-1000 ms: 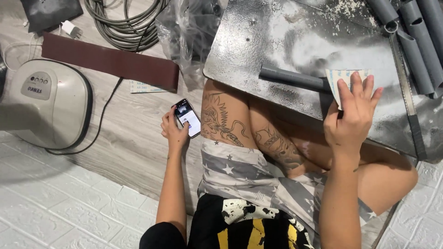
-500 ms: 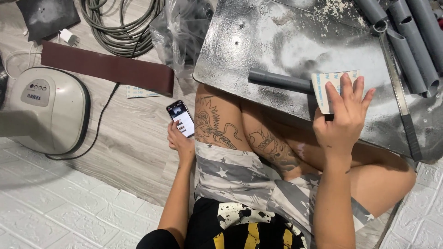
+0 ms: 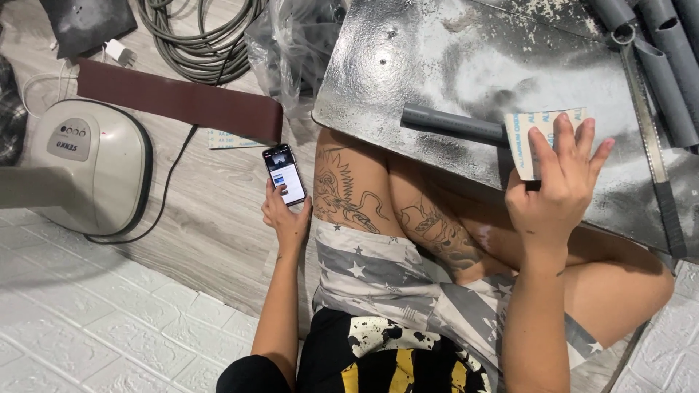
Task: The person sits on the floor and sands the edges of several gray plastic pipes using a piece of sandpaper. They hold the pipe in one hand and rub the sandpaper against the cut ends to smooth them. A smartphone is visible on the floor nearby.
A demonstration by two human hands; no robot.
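My left hand (image 3: 285,216) holds a black phone (image 3: 284,173) with a lit screen, raised beside my tattooed left thigh. My right hand (image 3: 558,183) presses a pale sheet of sandpaper (image 3: 526,138) wrapped over the end of a short grey pipe (image 3: 451,124). The pipe lies across a scuffed grey metal plate (image 3: 466,58) that rests over my crossed legs. My fingers are spread over the sandpaper, and the pipe's right end is hidden under it.
Several longer grey pipes (image 3: 666,51) lie at the plate's far right, beside a metal ruler (image 3: 648,138). On the wooden floor are a white fan base (image 3: 91,164) with a black cord, a dark red sanding belt (image 3: 178,102), coiled grey hose (image 3: 200,33) and a clear plastic bag (image 3: 291,44).
My left hand has lifted the phone a little higher and away from my thigh. My right hand stays on the sandpaper over the pipe, nearly unmoved.
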